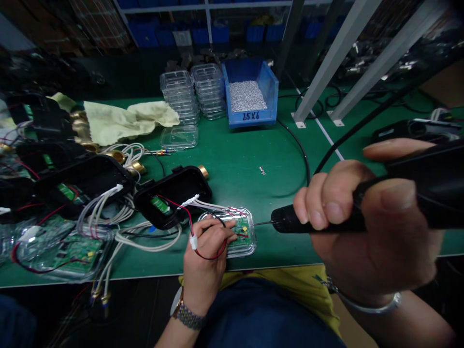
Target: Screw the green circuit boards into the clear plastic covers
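Note:
My right hand (377, 222) is wrapped round a black electric screwdriver (290, 220), held level with its thin bit pointing left. The bit's tip is at the right edge of a clear plastic cover (253, 244) near the bench's front. Inside that cover lies a green circuit board (241, 227) with yellow parts. My left hand (208, 239) has its fingers closed on the board and cover; the fingertips partly hide the board. A red and black wire with a white connector (194, 241) loops over this hand. White cables link the board to an open black housing (174, 198).
A blue bin (250, 116) of small metal screws stands behind stacked clear covers (179, 94). Several loose screws (262, 170) lie mid-bench. Left are more black housings (87, 183), cables, brass fittings and a pale cloth (126, 121). Grey posts (335, 63) rise at right; a black cord (348, 140) crosses there.

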`<state>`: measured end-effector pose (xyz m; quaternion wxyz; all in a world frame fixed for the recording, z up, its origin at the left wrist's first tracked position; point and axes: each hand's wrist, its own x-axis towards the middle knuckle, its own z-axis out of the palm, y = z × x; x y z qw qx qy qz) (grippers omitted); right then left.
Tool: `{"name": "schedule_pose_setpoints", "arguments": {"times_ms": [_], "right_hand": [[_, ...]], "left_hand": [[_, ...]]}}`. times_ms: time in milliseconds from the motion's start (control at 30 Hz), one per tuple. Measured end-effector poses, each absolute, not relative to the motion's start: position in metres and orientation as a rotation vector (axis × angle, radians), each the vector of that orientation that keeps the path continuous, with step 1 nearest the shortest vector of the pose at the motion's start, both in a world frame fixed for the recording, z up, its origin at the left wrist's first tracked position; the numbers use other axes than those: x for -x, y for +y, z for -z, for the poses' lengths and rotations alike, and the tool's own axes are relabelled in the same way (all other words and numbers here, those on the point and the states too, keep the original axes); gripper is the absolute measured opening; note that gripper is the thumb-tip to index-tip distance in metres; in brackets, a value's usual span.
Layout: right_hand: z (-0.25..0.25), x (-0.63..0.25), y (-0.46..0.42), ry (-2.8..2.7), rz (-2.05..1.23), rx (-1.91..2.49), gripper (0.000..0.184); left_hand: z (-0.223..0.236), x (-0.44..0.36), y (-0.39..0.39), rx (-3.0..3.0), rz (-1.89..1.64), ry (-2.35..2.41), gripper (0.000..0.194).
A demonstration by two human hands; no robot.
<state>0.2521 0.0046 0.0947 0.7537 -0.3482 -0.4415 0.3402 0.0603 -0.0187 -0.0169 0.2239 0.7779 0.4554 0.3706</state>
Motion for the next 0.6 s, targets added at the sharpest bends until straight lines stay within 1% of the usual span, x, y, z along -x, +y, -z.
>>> {"name": "schedule_pose_setpoints", "arguments": {"times_ms": [133,333,600], "right_hand": [[-0.091,-0.248,0.003,-0.973,-0.764,0.777,0.022],[-0.083,-0.244,0.002,-1.026,-0.829,0.773,0.027],[-0.076,-0.238,0.004,-1.114,-0.786,0.827,0.027]], "left_hand": [[0.018,-0.06,-0.018,-2.159,-1.014,1.242,0.02],[0.02,-0.059,-0.019,-2.133,-0.989,1.265,0.018],[0.02,-0.06,-0.018,-2.131,-1.022,1.239,0.019]]}}
